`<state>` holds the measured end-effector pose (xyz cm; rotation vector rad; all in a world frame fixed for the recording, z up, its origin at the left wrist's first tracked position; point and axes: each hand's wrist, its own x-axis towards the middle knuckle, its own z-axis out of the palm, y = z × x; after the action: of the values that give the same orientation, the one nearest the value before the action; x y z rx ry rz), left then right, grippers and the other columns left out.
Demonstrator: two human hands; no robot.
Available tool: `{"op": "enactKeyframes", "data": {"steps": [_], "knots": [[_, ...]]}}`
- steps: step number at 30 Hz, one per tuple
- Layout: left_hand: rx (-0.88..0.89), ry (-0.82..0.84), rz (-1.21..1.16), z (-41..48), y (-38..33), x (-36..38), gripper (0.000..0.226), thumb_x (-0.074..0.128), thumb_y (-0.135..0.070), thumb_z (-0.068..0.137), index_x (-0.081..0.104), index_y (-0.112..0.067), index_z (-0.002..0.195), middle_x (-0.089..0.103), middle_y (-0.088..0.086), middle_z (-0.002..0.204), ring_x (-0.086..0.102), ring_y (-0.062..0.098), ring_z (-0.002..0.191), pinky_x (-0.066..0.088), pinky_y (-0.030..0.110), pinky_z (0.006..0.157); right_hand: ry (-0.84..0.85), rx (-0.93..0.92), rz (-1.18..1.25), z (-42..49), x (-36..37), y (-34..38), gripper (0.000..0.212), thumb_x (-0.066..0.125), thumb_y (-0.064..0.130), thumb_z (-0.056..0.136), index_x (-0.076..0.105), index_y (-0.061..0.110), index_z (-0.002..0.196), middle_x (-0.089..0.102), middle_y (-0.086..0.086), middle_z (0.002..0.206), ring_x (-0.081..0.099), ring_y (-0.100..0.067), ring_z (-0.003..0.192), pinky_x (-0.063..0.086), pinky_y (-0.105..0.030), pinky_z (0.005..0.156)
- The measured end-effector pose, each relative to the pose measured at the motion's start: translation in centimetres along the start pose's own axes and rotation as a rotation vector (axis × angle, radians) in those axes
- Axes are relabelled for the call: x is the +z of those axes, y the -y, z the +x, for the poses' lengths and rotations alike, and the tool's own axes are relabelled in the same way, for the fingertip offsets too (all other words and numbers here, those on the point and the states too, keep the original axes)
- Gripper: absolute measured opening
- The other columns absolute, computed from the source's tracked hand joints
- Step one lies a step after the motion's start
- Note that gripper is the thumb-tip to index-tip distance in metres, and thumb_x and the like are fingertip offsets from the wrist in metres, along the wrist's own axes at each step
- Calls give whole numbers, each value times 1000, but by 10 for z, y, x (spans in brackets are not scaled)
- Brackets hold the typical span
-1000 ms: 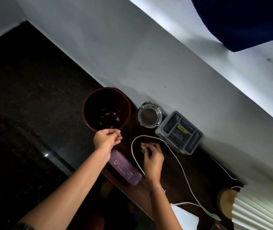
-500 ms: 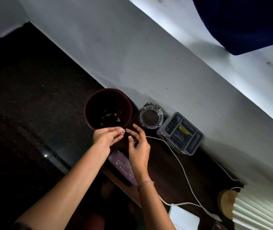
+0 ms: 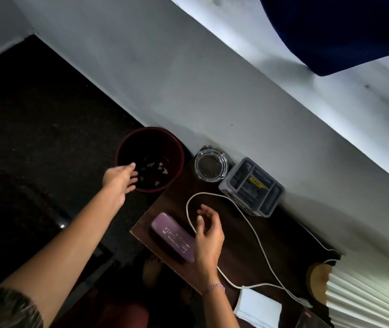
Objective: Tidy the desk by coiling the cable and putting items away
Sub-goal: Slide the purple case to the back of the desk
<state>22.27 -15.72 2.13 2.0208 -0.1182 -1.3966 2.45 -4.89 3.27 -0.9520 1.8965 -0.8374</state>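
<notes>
Dark wooden desk (image 3: 271,242) against a pale wall, with a thin white cable (image 3: 255,235) lying loose on top, not coiled; looped near the middle, then running right and near to a small white plug end (image 3: 306,303) by the lamp; passing just beside the grey plastic organiser box (image 3: 252,187) at the far side. Round clear glass ashtray (image 3: 210,165) left of that box, close to the wall; long purple case with pale lettering (image 3: 173,236) near the left edge of the desk; folded white cloth or paper (image 3: 257,308) at the near edge, cannot tell which; white pleated lamp shade (image 3: 368,299) on a round wooden base at the right. Dark red round bin (image 3: 150,159) on the floor left of the desk, with small pale scraps inside. Left hand (image 3: 118,179) spread wide over the near rim of the bin, fingers apart, holding nothing. Right hand (image 3: 208,233) hanging above the desk between the purple case and the cable loop, fingers loosely curled and apart, holding nothing; thin bracelet (image 3: 213,288) on that wrist.
</notes>
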Motion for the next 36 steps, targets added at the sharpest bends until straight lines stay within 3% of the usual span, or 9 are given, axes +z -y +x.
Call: {"op": "enactKeyframes", "data": {"steps": [3,5,8,12,14,19,26,31,36], "knots": [[45,2,175,-16,34,-4,26,49,-15,92,61,-4,112,65,10,101,61,24,99,49,30,71,-69,66,-88,-8,-10,-16,22,55,9,89,55,27,101,60,4,103,58,-14,100,40,-5,75],[105,20,377,-25,60,-6,23,46,-10,90,67,-10,102,69,5,93,63,24,98,51,36,80,-93,137,-178,-16,-16,-30,18,56,11,88,57,19,104,53,1,104,54,-21,104,41,-16,82],[217,28,710,-45,85,-2,28,47,-10,88,69,-17,103,71,2,104,63,22,103,48,29,82,-84,304,-284,-28,-21,-48,23,58,14,88,55,6,109,50,-11,112,49,-30,110,38,-35,94],[340,-14,937,-61,95,8,31,46,-11,88,67,-21,110,68,4,114,62,25,103,52,34,83,-38,368,-234,-41,-22,-57,22,56,13,89,53,3,108,45,-4,102,54,-25,97,40,-28,89],[367,-29,956,-62,94,9,33,45,-10,88,67,-19,111,67,5,116,61,26,105,52,36,87,-10,395,-189,-45,-20,-56,22,53,14,90,54,4,110,48,-4,103,54,-18,90,39,-22,83],[357,-65,1012,-68,89,11,32,45,-8,89,67,-16,111,67,8,115,61,29,105,50,36,84,0,461,-88,-49,-12,-52,23,51,14,91,57,8,113,61,-10,114,57,-20,101,42,-26,91],[385,-114,909,-106,83,16,26,48,-9,89,70,-14,102,69,8,110,62,27,99,50,35,78,-86,428,23,-52,-38,-44,30,48,13,93,56,8,121,59,-6,120,51,-7,99,37,-18,92],[472,-2,874,-158,94,59,26,50,-11,88,71,-15,103,71,10,103,63,27,96,48,32,79,-256,373,54,-44,-91,-51,34,48,11,93,53,8,126,53,-6,124,49,-8,98,31,-12,84],[556,253,868,-196,118,140,31,54,-14,85,66,-11,114,71,14,109,65,25,103,46,28,89,-470,384,-12,-17,-150,-73,43,52,8,91,44,0,132,47,-21,134,50,-33,117,32,-18,85]]}}
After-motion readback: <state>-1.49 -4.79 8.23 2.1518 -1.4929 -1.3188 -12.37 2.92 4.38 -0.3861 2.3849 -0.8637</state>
